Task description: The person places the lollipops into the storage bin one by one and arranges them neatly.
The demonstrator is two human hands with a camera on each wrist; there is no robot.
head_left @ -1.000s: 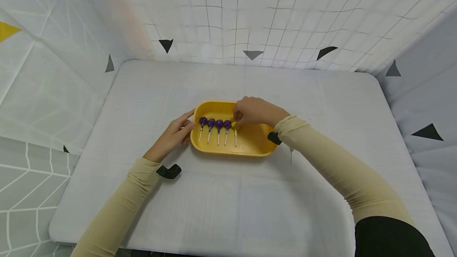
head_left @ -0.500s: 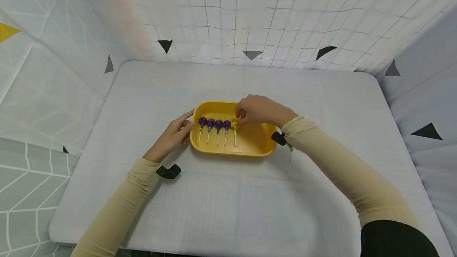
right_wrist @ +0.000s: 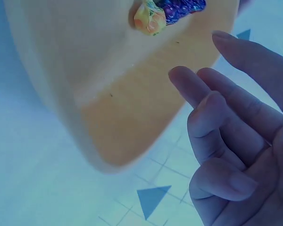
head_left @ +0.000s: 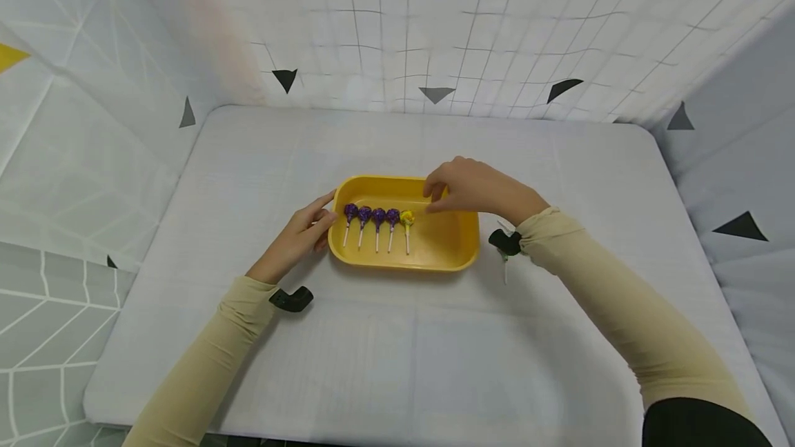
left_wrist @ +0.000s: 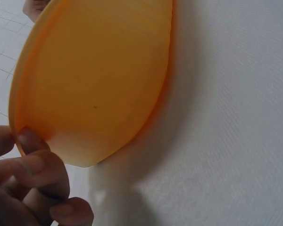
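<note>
Several purple-wrapped lollipops (head_left: 379, 216) lie in a row inside the yellow tray (head_left: 444, 243), heads toward the far side. A yellow-wrapped lollipop (head_left: 407, 219) ends the row on the right; its head also shows in the right wrist view. My left hand (head_left: 301, 236) pinches the tray's left rim between thumb and fingers, seen closely in the left wrist view. My right hand (head_left: 475, 188) hovers over the tray's right far part, holding nothing. Its fingers (right_wrist: 210, 113) are loosely bent, with the thumb apart, clear of the yellow lollipop.
A green-wrapped lollipop (head_left: 504, 261) lies on the white-covered table (head_left: 410, 350) right of the tray, partly hidden under the right wrist camera (head_left: 504, 242). A pale stick end shows just above that camera. White patterned sheets (head_left: 385, 40) enclose the table's back and sides.
My right hand has let go of the yellow lollipop and moved up and to the right. The lollipop stays beside the purple ones. My left hand keeps its grip on the rim.
</note>
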